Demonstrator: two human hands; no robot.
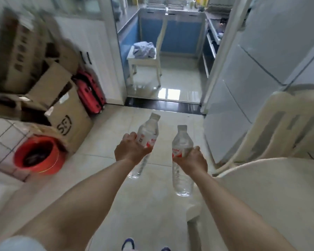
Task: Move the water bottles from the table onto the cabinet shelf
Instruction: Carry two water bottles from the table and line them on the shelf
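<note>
I hold two clear water bottles with red-and-white labels out in front of me, above the tiled floor. My left hand (130, 150) grips the left bottle (148, 132) around its label; this bottle tilts, cap pointing away and to the right. My right hand (192, 160) grips the right bottle (181, 142) around its label; it stands nearly upright with a white cap on top. Both arms are stretched forward. No table top with bottles and no cabinet shelf shows clearly.
Stacked cardboard boxes (65, 113), a red suitcase (91, 91) and a red bucket (38, 156) stand at the left. A white chair (272, 134) and pale round surface (272, 196) are at the right beside a fridge (246, 73). A kitchen doorway with a white stool (145, 60) lies ahead.
</note>
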